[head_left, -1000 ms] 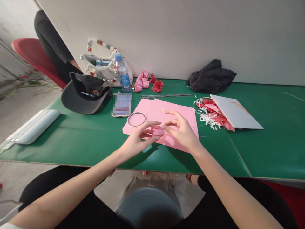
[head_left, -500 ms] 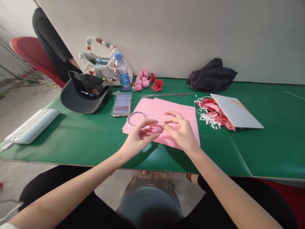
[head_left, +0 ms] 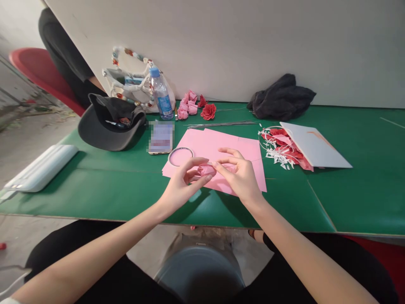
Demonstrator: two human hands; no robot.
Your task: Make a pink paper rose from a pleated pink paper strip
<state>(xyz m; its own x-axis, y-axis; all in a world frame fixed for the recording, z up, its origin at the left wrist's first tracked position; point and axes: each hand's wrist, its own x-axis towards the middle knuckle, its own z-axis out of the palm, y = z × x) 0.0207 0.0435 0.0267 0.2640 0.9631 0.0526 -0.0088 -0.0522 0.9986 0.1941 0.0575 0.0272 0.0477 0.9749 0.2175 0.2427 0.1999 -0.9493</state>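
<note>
A small pink paper rose point(head_left: 205, 170) is held between both hands above the pink paper sheets point(head_left: 221, 147) on the green table point(head_left: 95, 190). My left hand point(head_left: 182, 185) pinches it from the left with thumb and fingers. My right hand point(head_left: 237, 173) grips it from the right with thumb and forefinger, the other fingers curled loosely. A roll of clear tape point(head_left: 180, 156) lies on the sheets just behind my left hand.
Finished pink and red paper roses point(head_left: 194, 107) and thin wires point(head_left: 221, 124) lie at the back. A phone point(head_left: 160, 138), black cap point(head_left: 109, 124), water bottle point(head_left: 160, 95), beaded bag point(head_left: 126, 82), dark cloth point(head_left: 281, 97), white sheet over paper scraps point(head_left: 313, 145), white device point(head_left: 39, 166). Another person's arm point(head_left: 63, 59) far left.
The hands have drawn slightly closer together around the pink rose, the right fingers curling in more. The view shifted a little; nothing else moved.
</note>
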